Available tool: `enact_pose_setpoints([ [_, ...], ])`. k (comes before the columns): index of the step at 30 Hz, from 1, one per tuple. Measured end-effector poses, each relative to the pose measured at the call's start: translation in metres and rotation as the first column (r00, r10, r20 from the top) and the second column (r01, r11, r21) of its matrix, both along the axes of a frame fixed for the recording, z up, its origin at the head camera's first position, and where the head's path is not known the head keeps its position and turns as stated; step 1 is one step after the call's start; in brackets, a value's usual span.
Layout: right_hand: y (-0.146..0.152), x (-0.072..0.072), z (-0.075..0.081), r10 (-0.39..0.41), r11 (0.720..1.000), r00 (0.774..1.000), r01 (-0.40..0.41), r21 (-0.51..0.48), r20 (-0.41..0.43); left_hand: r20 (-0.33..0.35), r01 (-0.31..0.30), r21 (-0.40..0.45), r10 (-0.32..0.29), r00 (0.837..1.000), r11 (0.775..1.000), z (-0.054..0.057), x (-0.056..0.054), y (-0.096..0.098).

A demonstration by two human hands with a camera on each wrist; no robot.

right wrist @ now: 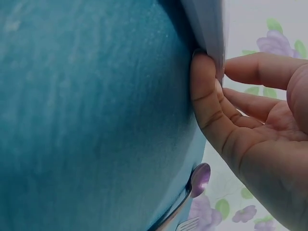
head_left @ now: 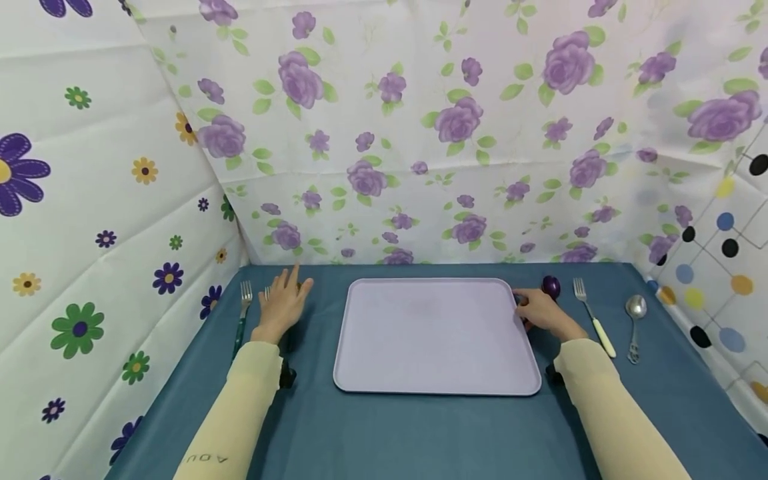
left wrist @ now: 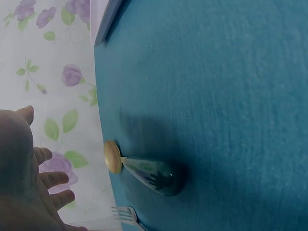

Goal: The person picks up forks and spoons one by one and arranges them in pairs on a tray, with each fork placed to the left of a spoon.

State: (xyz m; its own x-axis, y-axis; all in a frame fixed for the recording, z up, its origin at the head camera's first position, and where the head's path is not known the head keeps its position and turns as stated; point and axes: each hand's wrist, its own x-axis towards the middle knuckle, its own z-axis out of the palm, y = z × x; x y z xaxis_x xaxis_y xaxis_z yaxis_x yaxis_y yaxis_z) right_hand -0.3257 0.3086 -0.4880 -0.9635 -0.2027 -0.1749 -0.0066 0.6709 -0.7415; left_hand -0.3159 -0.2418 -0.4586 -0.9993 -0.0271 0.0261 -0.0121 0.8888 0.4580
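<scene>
A pale lilac rectangular tray (head_left: 438, 337) lies on the blue-green cloth. My right hand (head_left: 543, 312) pinches its right edge; in the right wrist view, fingers (right wrist: 204, 91) lie on both sides of the tray's rim (right wrist: 214, 29). My left hand (head_left: 281, 308) is held with spread fingers to the left of the tray, above some cutlery, and holds nothing. In the left wrist view, a spoon with a golden bowl (left wrist: 113, 157) and glossy dark green handle (left wrist: 156, 177) lies near that hand, beside a fork (left wrist: 126, 215). The hand partly hides both in the head view.
Another fork (head_left: 243, 317) with a green handle lies at the far left. To the right of the tray are a purple spoon (head_left: 551, 287), a cream-handled fork (head_left: 594, 319) and a silver spoon (head_left: 635, 327). Flowered sheets (head_left: 384, 133) hang behind the table and at its left.
</scene>
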Motion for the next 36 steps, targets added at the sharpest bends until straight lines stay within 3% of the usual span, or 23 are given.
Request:
enact_pose_setpoints([
  [13, -0.004, -0.003, -0.011, 0.036, 0.999, 0.997, -0.037, -0.025, -0.062, 0.049, -0.009, 0.034, 0.008, 0.999, 0.999, -0.002, 0.011, -0.022],
  [20, -0.009, -0.008, -0.005, 0.051, 0.999, 0.994, -0.052, -0.014, -0.095, 0.042, -0.005, 0.026, 0.004, 0.999, 1.0, 0.001, 0.013, -0.03],
  [26, 0.001, -0.003, -0.002, 0.062, 0.998, 0.992, -0.06, 0.022, -0.109, 0.011, 0.006, 0.006, -0.007, 1.0, 1.0, -0.003, 0.009, -0.027],
  [36, 0.007, 0.007, -0.007, 0.1, 0.995, 0.992, -0.1, -0.008, -0.073, 0.052, -0.047, 0.038, 0.045, 0.998, 0.998, -0.01, 0.024, -0.045],
])
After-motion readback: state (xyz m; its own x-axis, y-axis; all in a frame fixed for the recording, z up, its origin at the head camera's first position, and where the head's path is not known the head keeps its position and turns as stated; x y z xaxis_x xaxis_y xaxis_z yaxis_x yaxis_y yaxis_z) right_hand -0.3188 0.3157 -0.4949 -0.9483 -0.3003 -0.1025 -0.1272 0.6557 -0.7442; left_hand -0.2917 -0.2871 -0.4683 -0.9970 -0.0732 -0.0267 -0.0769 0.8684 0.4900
